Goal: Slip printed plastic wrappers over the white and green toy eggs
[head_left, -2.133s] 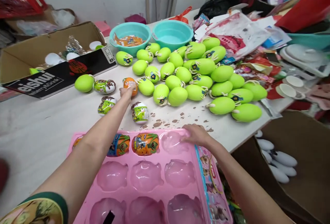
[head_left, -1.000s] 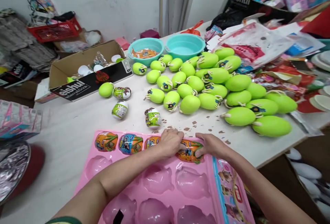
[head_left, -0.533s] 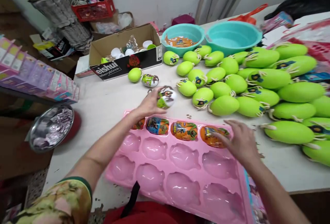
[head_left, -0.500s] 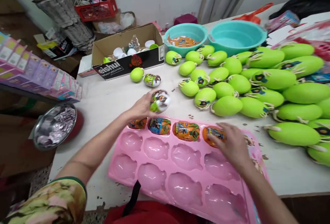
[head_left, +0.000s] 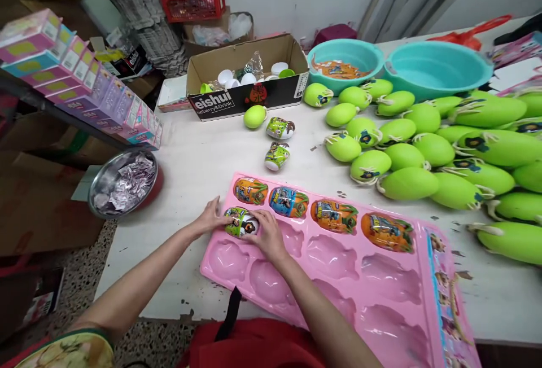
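A green-and-white wrapped toy egg (head_left: 239, 223) sits in the leftmost hollow of the second row of the pink plastic tray (head_left: 354, 288). My left hand (head_left: 213, 217) grips its left end with thumb and fingers. On its right end, the fingers of my right hand (head_left: 266, 233) are closed too. Along the tray's back row lie an orange egg (head_left: 249, 191), a blue-and-orange egg (head_left: 288, 202) and two more orange ones. Beyond the tray, two similar green-and-white eggs, a nearer one (head_left: 277, 156) and a farther one (head_left: 280, 128), rest on the table.
Many plain green eggs with cords (head_left: 406, 184) cover the table's right side. Behind stand an open cardboard box (head_left: 254, 94) and two turquoise basins (head_left: 440, 69). At left are a metal bowl of foil pieces (head_left: 99, 179) and stacked pink and purple boxes (head_left: 97, 94).
My left hand has brought a wrapped egg down from above the table into the tray. From the back row's right end, my right hand has moved left onto it. The view has shifted left.
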A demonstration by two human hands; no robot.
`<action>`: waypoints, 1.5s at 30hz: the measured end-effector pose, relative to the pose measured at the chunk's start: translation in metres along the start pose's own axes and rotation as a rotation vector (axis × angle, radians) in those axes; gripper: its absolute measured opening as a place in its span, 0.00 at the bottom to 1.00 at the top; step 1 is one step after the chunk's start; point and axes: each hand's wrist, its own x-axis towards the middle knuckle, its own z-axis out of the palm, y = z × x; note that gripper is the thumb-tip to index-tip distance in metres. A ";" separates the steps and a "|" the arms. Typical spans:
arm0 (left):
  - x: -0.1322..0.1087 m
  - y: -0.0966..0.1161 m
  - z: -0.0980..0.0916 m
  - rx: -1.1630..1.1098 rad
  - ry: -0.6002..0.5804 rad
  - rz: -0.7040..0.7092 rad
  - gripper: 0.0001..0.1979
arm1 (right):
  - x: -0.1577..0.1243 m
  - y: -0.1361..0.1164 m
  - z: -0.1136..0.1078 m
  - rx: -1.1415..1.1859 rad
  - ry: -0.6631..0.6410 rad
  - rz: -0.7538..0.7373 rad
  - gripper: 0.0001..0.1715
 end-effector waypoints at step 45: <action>0.030 0.089 0.102 0.941 -0.366 0.682 0.30 | -0.099 -0.013 -0.061 -0.724 0.036 0.481 0.22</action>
